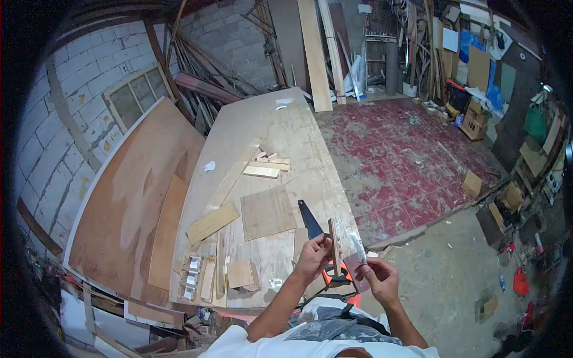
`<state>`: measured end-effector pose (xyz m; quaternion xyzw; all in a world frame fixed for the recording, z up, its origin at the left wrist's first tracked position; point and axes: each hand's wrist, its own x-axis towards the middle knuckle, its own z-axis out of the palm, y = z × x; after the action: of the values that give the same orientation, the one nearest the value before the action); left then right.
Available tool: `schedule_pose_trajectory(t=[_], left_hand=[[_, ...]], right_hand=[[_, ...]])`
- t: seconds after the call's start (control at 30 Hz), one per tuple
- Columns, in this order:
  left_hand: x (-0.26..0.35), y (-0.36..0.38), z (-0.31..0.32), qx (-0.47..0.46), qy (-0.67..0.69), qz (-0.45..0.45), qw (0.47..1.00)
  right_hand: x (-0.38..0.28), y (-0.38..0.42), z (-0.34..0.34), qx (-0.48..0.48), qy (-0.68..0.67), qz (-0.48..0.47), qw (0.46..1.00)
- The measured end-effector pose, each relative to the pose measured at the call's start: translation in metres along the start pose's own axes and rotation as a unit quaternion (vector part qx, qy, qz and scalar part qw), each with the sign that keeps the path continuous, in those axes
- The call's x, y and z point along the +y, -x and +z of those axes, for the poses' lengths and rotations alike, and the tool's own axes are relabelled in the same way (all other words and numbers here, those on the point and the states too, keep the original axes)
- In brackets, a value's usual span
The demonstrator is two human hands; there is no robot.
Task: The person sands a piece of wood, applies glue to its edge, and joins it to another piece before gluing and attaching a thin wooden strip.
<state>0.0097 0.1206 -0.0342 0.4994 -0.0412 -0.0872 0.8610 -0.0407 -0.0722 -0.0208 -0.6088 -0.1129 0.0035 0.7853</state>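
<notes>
My left hand (314, 256) is closed round a narrow wooden strip (334, 241), held upright near the table's right edge. Just to its right, my right hand (380, 278) pinches a thin, pale, sheet-like piece (356, 264) whose material I cannot make out. Behind and below the strip lies a handsaw, its dark blade (308, 218) pointing away from me and its orange and black handle (339, 276) partly hidden by my left hand and the strip.
On the plywood-topped table (268, 122) lie a square board (267, 213), a short plank (212, 223), small wood offcuts (261, 172) and stacked pieces (242, 274). A large leaning panel (128, 203) stands left. Red tiled floor (394, 155) extends right.
</notes>
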Motion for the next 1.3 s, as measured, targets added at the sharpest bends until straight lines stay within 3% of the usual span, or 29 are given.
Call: schedule_pose_trajectory(t=[0.13,0.23,0.5,0.97,1.3], left_hand=[[-0.002,-0.001,0.006,-0.01,-0.034,0.021,0.999],[0.005,0.001,0.016,-0.025,0.004,0.026,0.999],[0.016,0.009,0.041,-0.04,0.014,0.001,0.999],[0.011,0.012,0.044,-0.083,0.006,-0.018,0.996],[0.015,0.014,0.046,-0.064,-0.031,-0.01,0.997]], right_hand=[[0.005,0.002,-0.014,0.037,0.069,-0.03,0.996],[-0.005,0.009,-0.019,0.064,0.034,-0.039,0.997],[-0.023,0.017,-0.034,0.09,0.228,-0.206,0.947],[-0.037,0.007,-0.043,0.113,0.346,-0.322,0.874],[-0.045,0.004,-0.047,0.094,0.385,-0.328,0.858]])
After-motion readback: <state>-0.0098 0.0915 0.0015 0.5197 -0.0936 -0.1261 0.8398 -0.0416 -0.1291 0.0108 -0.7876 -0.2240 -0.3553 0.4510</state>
